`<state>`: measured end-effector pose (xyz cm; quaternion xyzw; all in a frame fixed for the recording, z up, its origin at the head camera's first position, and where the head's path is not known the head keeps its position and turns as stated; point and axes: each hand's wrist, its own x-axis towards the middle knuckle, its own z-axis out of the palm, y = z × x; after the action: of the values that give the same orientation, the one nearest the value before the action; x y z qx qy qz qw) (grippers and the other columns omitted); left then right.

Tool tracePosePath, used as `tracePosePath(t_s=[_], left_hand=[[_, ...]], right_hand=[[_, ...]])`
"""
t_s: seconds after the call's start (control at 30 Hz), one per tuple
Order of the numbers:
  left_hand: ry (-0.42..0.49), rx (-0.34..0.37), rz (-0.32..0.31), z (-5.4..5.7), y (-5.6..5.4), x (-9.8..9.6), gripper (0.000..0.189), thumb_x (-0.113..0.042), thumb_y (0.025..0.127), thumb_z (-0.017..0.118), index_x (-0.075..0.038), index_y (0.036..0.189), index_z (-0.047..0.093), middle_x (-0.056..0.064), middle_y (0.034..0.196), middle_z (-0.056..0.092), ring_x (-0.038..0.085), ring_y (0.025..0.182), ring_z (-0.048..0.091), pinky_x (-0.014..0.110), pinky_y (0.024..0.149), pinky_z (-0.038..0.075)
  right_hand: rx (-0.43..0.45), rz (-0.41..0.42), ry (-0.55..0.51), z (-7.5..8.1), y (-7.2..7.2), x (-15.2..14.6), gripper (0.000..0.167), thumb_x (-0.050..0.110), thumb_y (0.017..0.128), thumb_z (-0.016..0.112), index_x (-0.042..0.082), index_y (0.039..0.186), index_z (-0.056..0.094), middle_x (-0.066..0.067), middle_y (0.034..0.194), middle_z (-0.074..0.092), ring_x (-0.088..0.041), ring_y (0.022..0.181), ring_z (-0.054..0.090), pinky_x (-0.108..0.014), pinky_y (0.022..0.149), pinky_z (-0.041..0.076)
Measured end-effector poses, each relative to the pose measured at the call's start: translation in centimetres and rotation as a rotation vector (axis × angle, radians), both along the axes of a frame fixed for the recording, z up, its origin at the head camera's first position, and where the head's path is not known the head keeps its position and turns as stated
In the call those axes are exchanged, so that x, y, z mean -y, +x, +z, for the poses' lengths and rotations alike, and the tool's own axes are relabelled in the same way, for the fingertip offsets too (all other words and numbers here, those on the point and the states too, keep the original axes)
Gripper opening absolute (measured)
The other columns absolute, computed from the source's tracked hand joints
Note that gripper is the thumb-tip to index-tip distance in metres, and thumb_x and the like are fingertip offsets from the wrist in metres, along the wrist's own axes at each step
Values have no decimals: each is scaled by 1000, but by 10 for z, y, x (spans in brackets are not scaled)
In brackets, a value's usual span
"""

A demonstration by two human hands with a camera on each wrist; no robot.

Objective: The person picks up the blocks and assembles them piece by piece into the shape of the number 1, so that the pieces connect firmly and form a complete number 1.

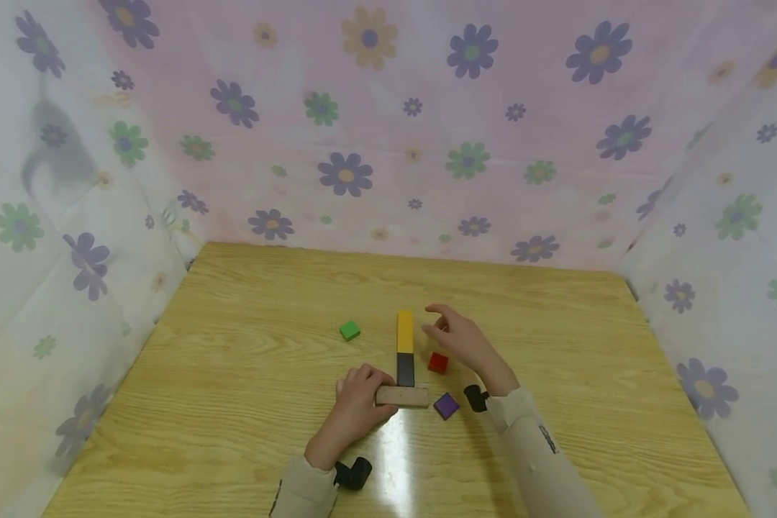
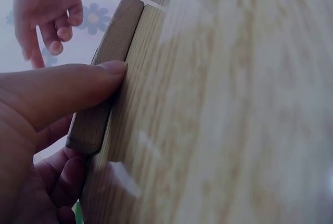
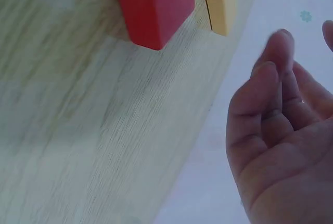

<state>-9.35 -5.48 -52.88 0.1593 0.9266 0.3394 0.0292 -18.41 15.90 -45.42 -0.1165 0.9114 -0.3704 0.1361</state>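
Note:
My left hand (image 1: pixel 357 403) pinches the left end of a plain wooden block (image 1: pixel 409 397) lying crosswise on the table. In the left wrist view the thumb presses the block's near side, with the fingers behind it. A black block (image 1: pixel 405 370) extends away from the wooden block's far side, and a yellow block (image 1: pixel 404 331) continues in line beyond it. To the right of this row, my right hand (image 1: pixel 464 341) hovers with loosely bent fingers and holds nothing. Beneath it sits a red block (image 1: pixel 437 362), seen close up in the right wrist view beside the yellow one.
A purple square block (image 1: pixel 446 406) rests just right of the wooden block. Farther back, on the left, lies a green block (image 1: pixel 350 330). Flowered cloth (image 1: pixel 414 129) hangs behind the wood-grain table (image 1: pixel 246 309) and along both its sides.

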Motion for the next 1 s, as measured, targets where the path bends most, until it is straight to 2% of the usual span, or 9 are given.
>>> tracePosePath(t_s=[0.17, 0.37, 0.5, 0.6, 0.8, 1.0], left_hand=[[-3, -13, 3, -2, -1, -1, 29, -37, 73, 72, -25, 97, 60, -8, 97, 46, 15, 86, 38, 34, 68, 22], [-2, -24, 5, -2, 0, -2, 30, -35, 72, 72, -26, 98, 60, -8, 96, 46, 15, 84, 37, 34, 68, 22], [5, -21, 5, -2, 1, -2, 30, -34, 72, 73, -25, 97, 60, -7, 95, 46, 15, 83, 37, 35, 68, 22], [-2, 1, 6, -2, 1, -3, 30, -35, 73, 72, -25, 98, 60, -7, 95, 46, 15, 83, 37, 35, 69, 22], [-11, 6, 11, -1, 1, -3, 30, -36, 73, 72, -25, 98, 60, -7, 95, 46, 15, 84, 37, 34, 68, 22], [-4, -5, 14, 1, 1, -4, 30, -34, 72, 73, -24, 98, 61, -6, 94, 46, 16, 82, 37, 34, 67, 22]], right_hand=[[-18, -6, 19, 0, 16, -7, 60, 55, 84, 48, 17, 130, 44, 0, 97, 56, -16, 86, 54, -33, 69, 44], [-7, -75, 40, -6, 39, -12, 47, 35, 87, 56, 11, 126, 48, -1, 96, 57, -16, 87, 53, -36, 74, 43], [15, -118, 11, -15, 56, -12, 45, 28, 86, 59, 11, 126, 49, -1, 94, 56, -16, 86, 53, -35, 71, 44], [32, -114, -9, -20, 69, -12, 49, 30, 83, 62, 12, 127, 48, -2, 97, 53, -16, 88, 52, -34, 71, 44], [51, -90, 47, -28, 87, -12, 59, 38, 77, 68, 18, 129, 47, -4, 102, 47, -15, 86, 49, -34, 71, 42], [26, -50, 71, -34, 95, -15, 53, 31, 76, 70, 21, 124, 51, -2, 102, 45, -14, 83, 47, -32, 70, 41]])
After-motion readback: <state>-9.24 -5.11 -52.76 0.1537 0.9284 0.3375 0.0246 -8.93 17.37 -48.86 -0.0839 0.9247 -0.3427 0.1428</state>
